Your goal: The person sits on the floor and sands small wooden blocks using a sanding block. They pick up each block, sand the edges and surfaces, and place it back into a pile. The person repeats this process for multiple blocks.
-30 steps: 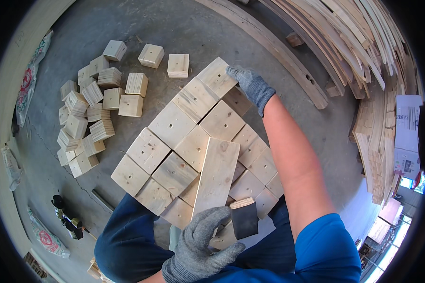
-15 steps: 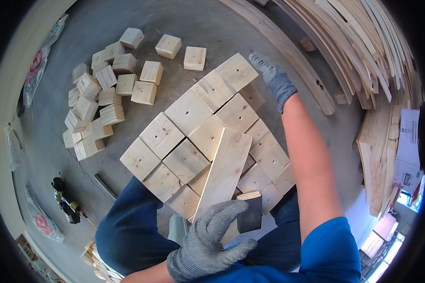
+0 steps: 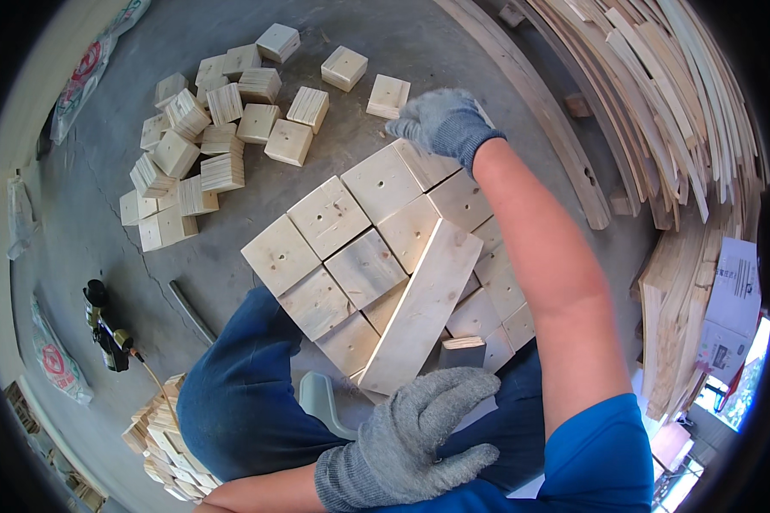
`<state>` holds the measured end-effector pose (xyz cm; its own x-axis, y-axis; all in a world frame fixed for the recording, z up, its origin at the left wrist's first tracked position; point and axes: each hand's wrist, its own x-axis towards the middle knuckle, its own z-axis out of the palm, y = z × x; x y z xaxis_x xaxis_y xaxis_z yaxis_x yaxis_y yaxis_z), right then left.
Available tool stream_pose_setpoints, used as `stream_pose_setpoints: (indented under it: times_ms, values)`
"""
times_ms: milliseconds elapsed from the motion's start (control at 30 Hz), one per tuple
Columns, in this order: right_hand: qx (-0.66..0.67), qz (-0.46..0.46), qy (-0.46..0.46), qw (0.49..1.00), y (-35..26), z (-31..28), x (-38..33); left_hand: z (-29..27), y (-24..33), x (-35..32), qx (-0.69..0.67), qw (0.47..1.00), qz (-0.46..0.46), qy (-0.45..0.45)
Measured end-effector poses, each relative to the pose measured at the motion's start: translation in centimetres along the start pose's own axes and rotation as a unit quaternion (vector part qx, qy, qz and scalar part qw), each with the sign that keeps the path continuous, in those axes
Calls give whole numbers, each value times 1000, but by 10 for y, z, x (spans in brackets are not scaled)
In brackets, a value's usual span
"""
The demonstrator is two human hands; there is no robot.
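Note:
Both my hands wear grey knit gloves. My left hand hovers low over my lap, its fingers spread and nothing in them. Stretched out ahead, my right hand is over the far corner of a slab of square wooden blocks, fingers extended beside a loose wooden block; whether they touch it I cannot tell. Each block in the slab has a small hole in its top. Across the slab lies a narrow wooden board at a slant. Near my left fingertips is a dark-sided block.
Loose wooden blocks lie piled at the far left. A dark tool with a thin rod and a metal bar are on the left floor. Long boards are stacked right, by a white carton. More wood pieces sit lower left.
My right hand has moved left, from beyond the slab's far corner to over it, toward the loose block. My left hand stays spread near my lap. The whole view has shifted slightly.

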<state>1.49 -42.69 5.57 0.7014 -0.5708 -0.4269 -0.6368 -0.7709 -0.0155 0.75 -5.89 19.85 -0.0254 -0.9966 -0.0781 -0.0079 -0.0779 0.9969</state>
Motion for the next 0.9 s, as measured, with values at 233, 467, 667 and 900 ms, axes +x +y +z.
stream_pose_setpoints:
  times_ms: [233,467,667,900]
  values:
    - [-23,-10,-48,999,4,19,3,-3,-7,0,-10,995,83,48]
    - [6,-39,-2,999,4,18,-2,-4,-3,-1,-25,1000,-7,-1]
    - [129,-116,364,915,28,24,-39,7,-6,-14,-2,1000,-12,-8]
    - [81,-74,330,937,48,33,-194,7,8,-27,12,997,70,12]
